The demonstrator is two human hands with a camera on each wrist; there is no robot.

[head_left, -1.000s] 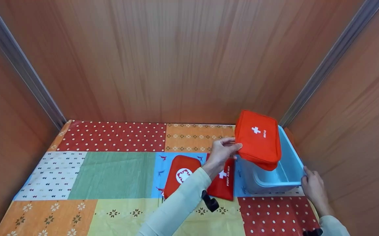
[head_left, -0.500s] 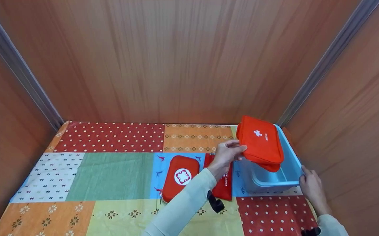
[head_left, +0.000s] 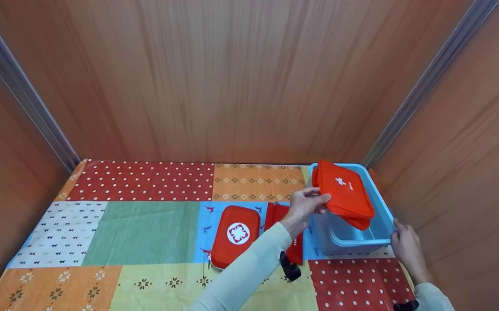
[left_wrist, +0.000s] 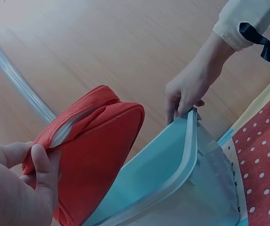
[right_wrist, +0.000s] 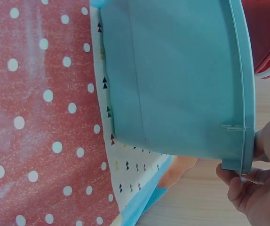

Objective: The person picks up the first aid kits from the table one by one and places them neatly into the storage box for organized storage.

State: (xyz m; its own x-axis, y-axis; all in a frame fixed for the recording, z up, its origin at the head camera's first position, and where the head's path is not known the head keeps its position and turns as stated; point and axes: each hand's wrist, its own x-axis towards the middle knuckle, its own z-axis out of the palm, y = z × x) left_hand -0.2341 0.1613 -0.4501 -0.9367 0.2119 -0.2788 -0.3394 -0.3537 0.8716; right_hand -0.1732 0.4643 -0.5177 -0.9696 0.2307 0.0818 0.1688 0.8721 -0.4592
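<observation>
My left hand (head_left: pixel 305 206) pinches the near-left edge of a red zippered first aid bag (head_left: pixel 346 192) marked with a white cross. The bag is tilted over the mouth of a light blue plastic bin (head_left: pixel 361 247), its lower corner close to the opening. In the left wrist view, thumb and fingers clasp the bag (left_wrist: pixel 90 160) along its zipper side. At the bin's right front corner, my right hand (head_left: pixel 408 244) grips the rim, with fingers curled over it. The right wrist view shows that hand (right_wrist: pixel 262 172) around the rim corner of the bin (right_wrist: pixel 182 84).
A red hard case (head_left: pixel 225 248) with a white round emblem lies left of the bin. Beside it is a flat red pouch (head_left: pixel 276 212), partly hidden by my left forearm. A patchwork cloth (head_left: pixel 146 233) covers the table. Wood-grain panels (head_left: pixel 249 86) enclose the back and sides.
The first aid bag has come down and slightly right over the bin, tilting more, in my left hand. My right hand keeps its grip on the rim.
</observation>
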